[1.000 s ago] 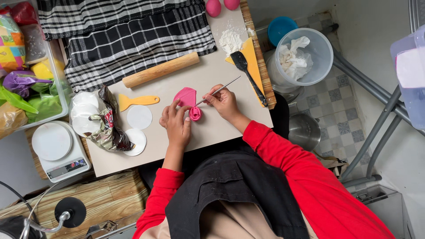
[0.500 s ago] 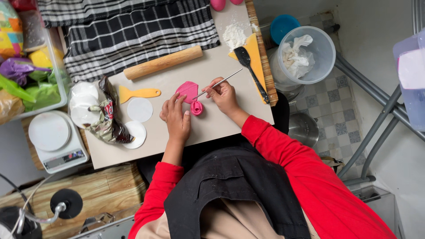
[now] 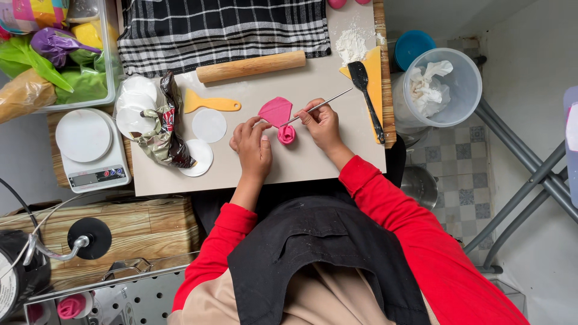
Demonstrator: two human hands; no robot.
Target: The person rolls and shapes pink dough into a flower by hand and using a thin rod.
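Fingers of the right hand (image 3: 322,123) pinch a thin metal tool (image 3: 319,106); the left hand's (image 3: 253,147) curled fingers steady a pink rolled piece (image 3: 286,134). Between both sets of fingertips it looks soft, so a hard press could squash it or tear the flat pink sheet (image 3: 276,111) just beyond.

pink sheet (image 3: 275,111) lifted off rolled rose (image 3: 286,134)

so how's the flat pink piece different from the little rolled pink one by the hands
The flat pink piece lies spread thin on the board, a wide fan shape; the rolled pink piece is coiled into a small thick spiral, like a rosette. The flat piece is clearly larger across. The flat piece sits farther from the person, while the rolled one lies between the left hand and the right hand. Both share the same pink colour and look like the same soft paste.
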